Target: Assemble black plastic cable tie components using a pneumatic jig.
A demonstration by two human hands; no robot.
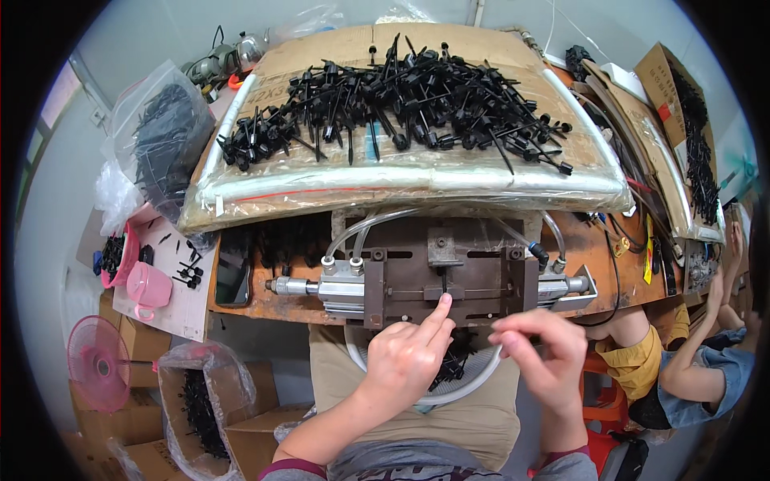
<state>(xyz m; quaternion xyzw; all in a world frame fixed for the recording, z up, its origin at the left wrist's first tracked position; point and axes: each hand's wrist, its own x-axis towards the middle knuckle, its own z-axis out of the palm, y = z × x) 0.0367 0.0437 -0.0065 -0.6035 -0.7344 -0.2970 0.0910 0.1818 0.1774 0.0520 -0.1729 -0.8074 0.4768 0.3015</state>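
Observation:
My left hand (411,353) reaches up to a dark metal clamping fixture (401,309), its index finger stretched out and the other fingers partly bent. That fingertip touches the small block at the fixture's middle, just below a thin black part (443,276) standing there. My right hand (549,349) hovers to the right, over the fixture's front edge, with fingers bent and thumb close to them. Whatever is between them, if anything, is too small to make out. Below, a white-rimmed basket (481,381) on my lap holds black plastic parts (455,357), partly hidden by my left hand.
A cardboard-covered board (321,172) heaped with black stemmed parts (417,96) rises behind the fixture. Air cylinders (341,289) with clear hoses flank it. A phone (234,276), a pink cup (148,289) and a pink fan (100,365) are left. Another person (698,369) sits right.

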